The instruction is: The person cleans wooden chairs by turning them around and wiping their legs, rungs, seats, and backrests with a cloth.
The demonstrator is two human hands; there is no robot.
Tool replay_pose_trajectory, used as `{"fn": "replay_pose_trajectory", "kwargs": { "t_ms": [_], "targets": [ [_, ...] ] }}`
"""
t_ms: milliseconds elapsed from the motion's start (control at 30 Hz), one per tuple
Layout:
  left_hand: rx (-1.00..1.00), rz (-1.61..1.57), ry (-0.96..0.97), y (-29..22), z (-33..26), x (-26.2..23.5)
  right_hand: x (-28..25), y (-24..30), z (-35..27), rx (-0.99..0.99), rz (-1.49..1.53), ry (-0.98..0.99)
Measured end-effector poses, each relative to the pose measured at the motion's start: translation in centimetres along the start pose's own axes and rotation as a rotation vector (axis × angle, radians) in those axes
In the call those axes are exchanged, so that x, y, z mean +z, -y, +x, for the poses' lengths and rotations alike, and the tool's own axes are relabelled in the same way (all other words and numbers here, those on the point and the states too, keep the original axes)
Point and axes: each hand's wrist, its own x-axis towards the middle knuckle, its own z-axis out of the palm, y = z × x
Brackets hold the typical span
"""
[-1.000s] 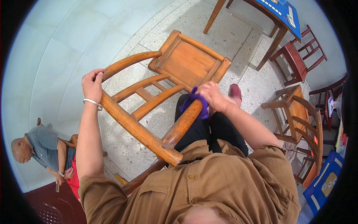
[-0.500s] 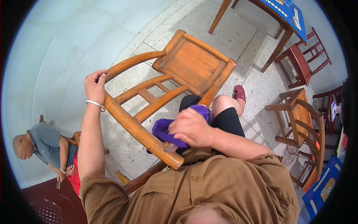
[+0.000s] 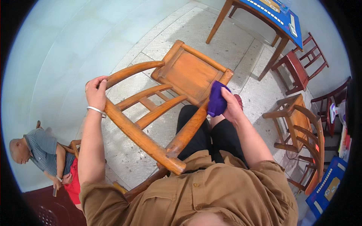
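Note:
A wooden chair [image 3: 188, 73] with a honey-brown finish stands tilted in front of me, its backrest toward my body and its seat farther off. My left hand [image 3: 96, 90] grips the far-left corner of the backrest, fingers wrapped round the wood; a white bracelet is on that wrist. In my right hand [image 3: 230, 104] is a purple cloth [image 3: 218, 98], pressed against the right-hand rail of the chair near the seat's corner. Part of that rail is hidden behind the cloth.
A blue-topped table [image 3: 279, 17] stands at the far right, with a dark red chair [image 3: 298, 71] beside it. Another brown chair [image 3: 298, 124] is on the right, near a second blue tabletop [image 3: 328, 188]. At left, a seated person [image 3: 47, 148] holds a phone.
My right hand has slid the purple cloth along the right rail, away from my body toward the seat. My left hand keeps its hold on the backrest corner.

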Motion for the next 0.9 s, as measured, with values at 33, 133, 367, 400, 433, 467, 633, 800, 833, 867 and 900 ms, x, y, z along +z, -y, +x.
{"fn": "replay_pose_trajectory", "kwargs": {
  "t_ms": [33, 133, 367, 400, 433, 467, 633, 800, 833, 867, 900],
  "targets": [
    [0.003, 0.007, -0.005, -0.5, -0.1, 0.0, 2.1, 0.8, 0.0, 0.015, -0.127, 0.098],
    [0.024, 0.037, -0.038, -1.8, -0.2, 0.0, 8.7, 1.1, 1.5, 0.053, -0.414, 0.442],
    [-0.076, 0.028, -0.011, -3.3, 0.4, 0.4, 17.0, -6.9, 7.0, -0.798, -1.036, 0.641],
    [-0.063, 0.046, -0.021, -3.0, 0.3, 0.3, 16.6, -7.1, 7.1, -0.692, -1.114, 0.633],
    [-0.068, 0.05, -0.022, -2.3, 0.1, 0.1, 16.1, -7.2, 7.2, -0.584, -1.191, 0.622],
    [-0.066, 0.063, 0.005, -1.3, 0.0, -0.1, 15.6, -7.0, 7.6, -0.483, -1.252, 0.689],
    [0.0, 0.1, -0.01, -0.6, -1.1, -0.3, 12.9, -4.4, 8.1, -0.299, -1.449, 0.949],
    [0.034, 0.083, -0.059, -1.3, -1.2, -0.4, 4.6, -6.4, 10.5, -0.011, -1.252, 0.486],
    [0.033, 0.077, -0.065, -1.4, -1.0, -0.3, 4.4, -6.4, 10.1, 0.191, -0.918, 0.237],
    [0.021, 0.056, -0.07, -1.5, -0.8, -0.2, 4.8, -6.6, 10.4, 0.235, -0.557, 0.249],
    [0.013, 0.035, -0.062, -1.8, -0.7, 0.0, 6.0, -6.9, 10.4, 0.176, -0.509, 0.276]
  ]
}}
